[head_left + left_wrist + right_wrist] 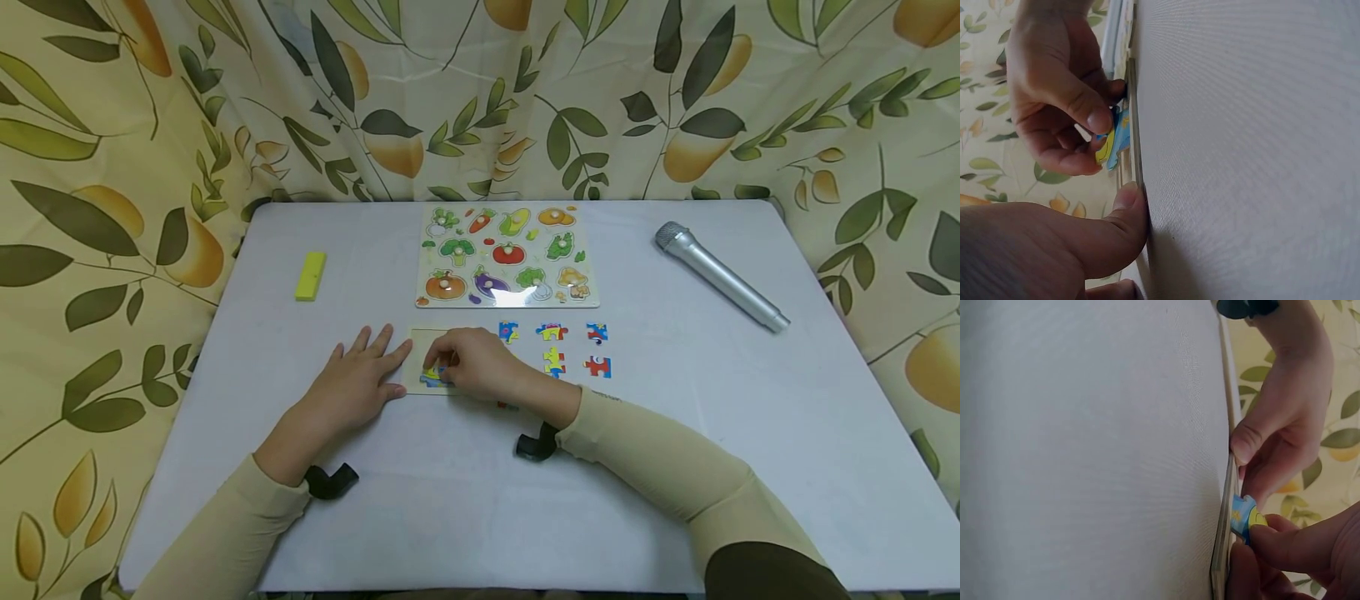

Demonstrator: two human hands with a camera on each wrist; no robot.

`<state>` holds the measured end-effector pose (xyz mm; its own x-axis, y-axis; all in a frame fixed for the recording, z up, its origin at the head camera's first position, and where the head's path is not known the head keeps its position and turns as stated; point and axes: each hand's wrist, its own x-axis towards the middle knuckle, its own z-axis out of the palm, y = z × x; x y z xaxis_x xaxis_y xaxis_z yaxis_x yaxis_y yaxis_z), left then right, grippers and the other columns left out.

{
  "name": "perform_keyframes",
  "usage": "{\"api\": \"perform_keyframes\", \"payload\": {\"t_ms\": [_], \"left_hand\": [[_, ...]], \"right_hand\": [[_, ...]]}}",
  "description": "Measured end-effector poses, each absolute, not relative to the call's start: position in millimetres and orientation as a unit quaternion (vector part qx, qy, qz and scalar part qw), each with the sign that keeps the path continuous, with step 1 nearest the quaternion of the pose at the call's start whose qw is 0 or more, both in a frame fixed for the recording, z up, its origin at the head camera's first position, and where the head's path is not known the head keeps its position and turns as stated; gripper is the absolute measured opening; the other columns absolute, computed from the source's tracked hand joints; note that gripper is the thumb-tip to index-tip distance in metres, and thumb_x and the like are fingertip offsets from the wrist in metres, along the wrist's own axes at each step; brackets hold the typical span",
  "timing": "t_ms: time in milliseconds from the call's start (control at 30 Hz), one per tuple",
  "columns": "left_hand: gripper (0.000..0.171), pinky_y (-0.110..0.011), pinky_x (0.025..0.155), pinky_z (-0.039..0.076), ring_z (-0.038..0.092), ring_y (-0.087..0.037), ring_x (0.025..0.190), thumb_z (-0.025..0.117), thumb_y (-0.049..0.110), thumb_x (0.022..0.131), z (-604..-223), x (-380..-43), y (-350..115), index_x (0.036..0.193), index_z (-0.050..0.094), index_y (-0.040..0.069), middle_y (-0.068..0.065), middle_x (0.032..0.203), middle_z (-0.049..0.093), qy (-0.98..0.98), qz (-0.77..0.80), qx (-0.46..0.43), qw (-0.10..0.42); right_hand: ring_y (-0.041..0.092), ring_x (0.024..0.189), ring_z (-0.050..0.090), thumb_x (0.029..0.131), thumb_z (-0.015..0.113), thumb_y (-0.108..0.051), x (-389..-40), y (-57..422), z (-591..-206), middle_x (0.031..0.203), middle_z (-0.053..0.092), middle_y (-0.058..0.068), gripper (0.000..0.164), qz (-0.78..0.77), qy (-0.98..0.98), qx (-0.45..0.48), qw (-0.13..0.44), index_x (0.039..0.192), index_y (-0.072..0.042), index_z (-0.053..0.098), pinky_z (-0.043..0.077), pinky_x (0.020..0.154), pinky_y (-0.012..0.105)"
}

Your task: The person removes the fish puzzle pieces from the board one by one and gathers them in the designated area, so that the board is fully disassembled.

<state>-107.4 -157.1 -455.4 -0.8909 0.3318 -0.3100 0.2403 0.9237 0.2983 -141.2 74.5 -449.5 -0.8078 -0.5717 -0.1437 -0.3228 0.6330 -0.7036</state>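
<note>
My right hand reaches over a small pale puzzle tray, pinching a yellow-and-blue jigsaw piece between thumb and fingers. The piece is tilted against the tray in the right wrist view, and its lower part shows light blue. At the tray's left edge, my left hand lies with fingers spread, its thumb touching the rim. The right hand hides much of the tray. To the right lie several loose jigsaw pieces in red, blue and yellow; one piece is partly covered by the right wrist.
Behind the tray lies a vegetable peg puzzle board. A silver microphone rests at the back right, and a yellow-green block at the back left. The white table meets a leaf-patterned curtain at its far edge.
</note>
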Motion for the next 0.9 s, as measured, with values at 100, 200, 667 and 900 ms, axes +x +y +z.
{"api": "perform_keyframes", "payload": {"t_ms": [100, 200, 667, 900], "left_hand": [[0.073, -0.078, 0.127, 0.017, 0.014, -0.049, 0.167, 0.073, 0.04, 0.102, -455.0, -107.2, -156.8, 0.167, 0.041, 0.026, -0.014, 0.179, 0.022, 0.964, 0.128, 0.146, 0.181], [0.073, -0.079, 0.127, 0.017, 0.013, -0.049, 0.167, 0.072, 0.04, 0.102, -455.1, -107.1, -156.5, 0.167, 0.041, 0.026, -0.015, 0.179, 0.022, 0.964, 0.127, 0.146, 0.183], [0.073, -0.079, 0.127, 0.018, 0.014, -0.049, 0.166, 0.072, 0.04, 0.103, -455.3, -106.7, -157.9, 0.167, 0.04, 0.026, -0.015, 0.179, 0.022, 0.963, 0.13, 0.153, 0.178], [0.073, -0.079, 0.127, 0.018, 0.014, -0.049, 0.166, 0.072, 0.04, 0.103, -455.5, -106.4, -157.4, 0.168, 0.04, 0.026, -0.015, 0.18, 0.022, 0.964, 0.123, 0.152, 0.18]], "right_hand": [[0.015, 0.085, 0.062, 0.096, 0.075, -0.001, -139.3, 74.6, -447.5, 0.09, 0.071, -0.003, 0.022, -0.347, 0.886, -0.25, 0.181, 0.106, -0.019, 0.083, 0.052, 0.076, 0.03], [0.016, 0.088, 0.062, 0.098, 0.074, -0.002, -137.3, 74.7, -445.7, 0.094, 0.072, -0.001, 0.022, -0.35, 0.884, -0.25, 0.183, 0.107, -0.02, 0.083, 0.053, 0.078, 0.031], [0.015, 0.083, 0.064, 0.096, 0.078, -0.005, -138.0, 82.6, -436.5, 0.092, 0.072, -0.004, 0.018, -0.385, 0.874, -0.236, 0.179, 0.108, -0.017, 0.084, 0.055, 0.072, 0.028], [0.017, 0.084, 0.065, 0.096, 0.079, -0.007, -138.1, 102.7, -426.1, 0.094, 0.074, -0.004, 0.018, -0.394, 0.873, -0.201, 0.204, 0.107, -0.02, 0.084, 0.056, 0.07, 0.031]]}}
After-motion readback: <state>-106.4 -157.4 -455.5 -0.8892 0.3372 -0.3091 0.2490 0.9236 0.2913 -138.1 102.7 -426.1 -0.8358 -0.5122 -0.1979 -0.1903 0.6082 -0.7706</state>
